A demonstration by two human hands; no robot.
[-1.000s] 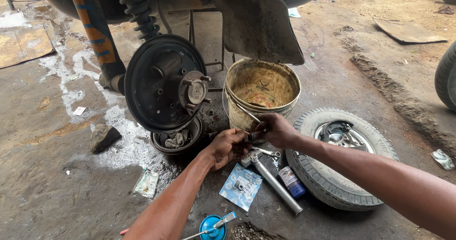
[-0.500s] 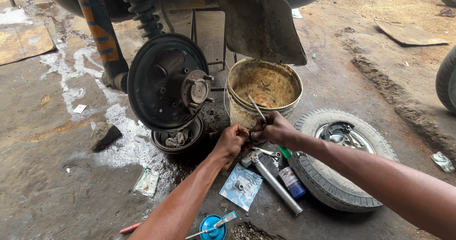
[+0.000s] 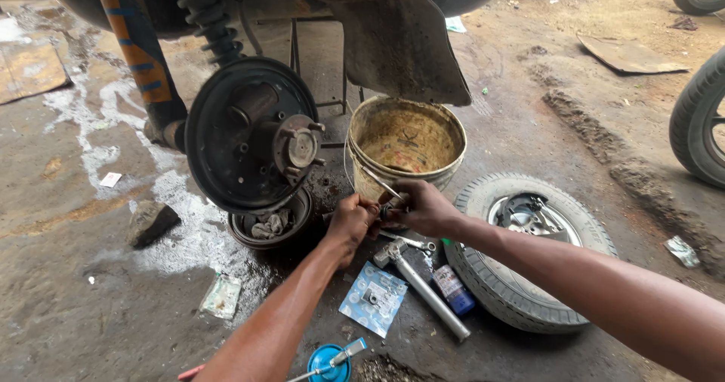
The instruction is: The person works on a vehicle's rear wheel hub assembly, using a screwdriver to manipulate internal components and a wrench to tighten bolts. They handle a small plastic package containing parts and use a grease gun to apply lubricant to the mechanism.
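Both hands met low over the oily floor (image 3: 91,306), just in front of a dirty yellow bucket (image 3: 408,144). The left hand (image 3: 351,222) was curled closed, its fingers wrapped round something small and dark that could not be made out. The right hand (image 3: 424,208) was closed too, pinching a thin metal tool (image 3: 380,182) whose bright shaft slanted up and left across the bucket's wall. The two hands were touching or nearly so (the gap between them was too dark to judge), and whatever small part they shared sat between the knuckles.

Just below the hands lay a spanner (image 3: 408,241) and, beside it, a long grey metal tube wrench (image 3: 421,290) running down and to the right. A small can with a blue base (image 3: 453,290) lay against the tread of a loose wheel (image 3: 529,253), which lay flat on the floor at the right. A blue-and-white blister packet (image 3: 373,299) lay left of the tube wrench, and a blue round lid (image 3: 326,361) showed at the bottom edge.

To the left of the hands, the bare brake backing plate (image 3: 249,136) of the raised vehicle stood upright with its studded hub (image 3: 300,148) facing the camera. Under it sat a shallow brake drum (image 3: 270,219) holding greasy parts. A stone (image 3: 151,222) lay farther left.
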